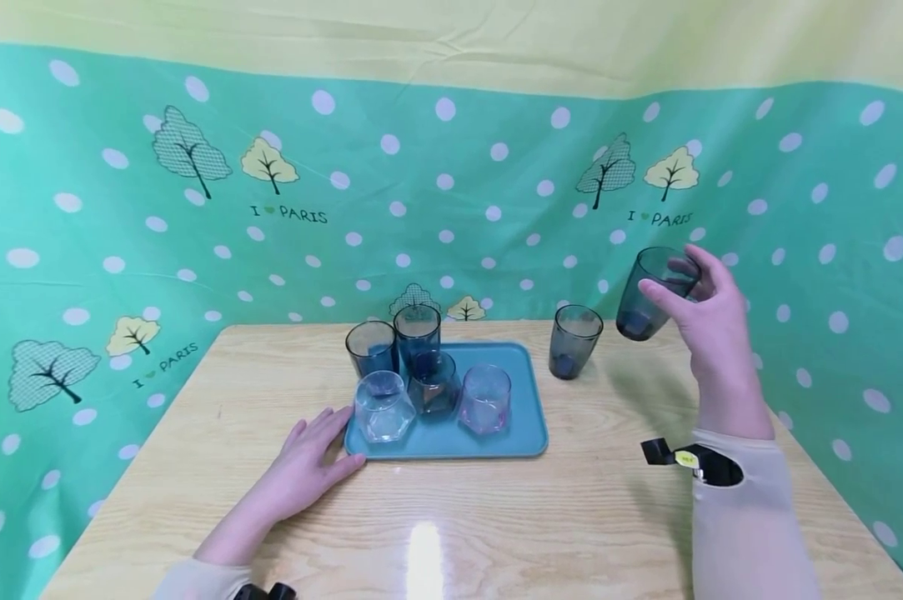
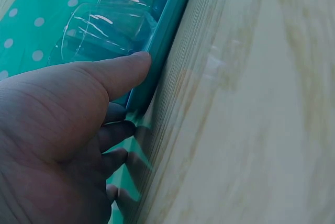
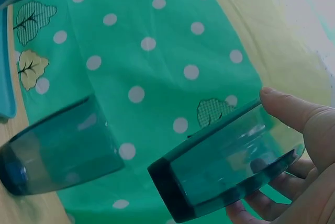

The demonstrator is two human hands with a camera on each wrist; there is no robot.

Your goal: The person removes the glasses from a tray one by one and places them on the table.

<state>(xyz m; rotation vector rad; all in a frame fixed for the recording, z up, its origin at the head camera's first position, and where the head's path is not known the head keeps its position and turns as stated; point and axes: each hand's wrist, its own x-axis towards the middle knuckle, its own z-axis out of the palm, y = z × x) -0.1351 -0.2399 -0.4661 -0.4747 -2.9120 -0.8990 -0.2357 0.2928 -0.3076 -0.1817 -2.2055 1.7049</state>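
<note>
Holding glass, wooden table, cloth (dotted)

Glasses stand on a tray on the bench; right of it, a tumbler; farther right, a second tumbler in the right grip; the left grip at the tray's near left corner.

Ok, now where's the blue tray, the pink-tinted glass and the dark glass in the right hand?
Blue tray (image 1: 524, 417): head view, bare floor at its right.
Pink-tinted tumbler (image 1: 484, 403): head view, front wall.
Held dark tumbler (image 3: 222, 165): right wrist view, middle of side wall.
</note>
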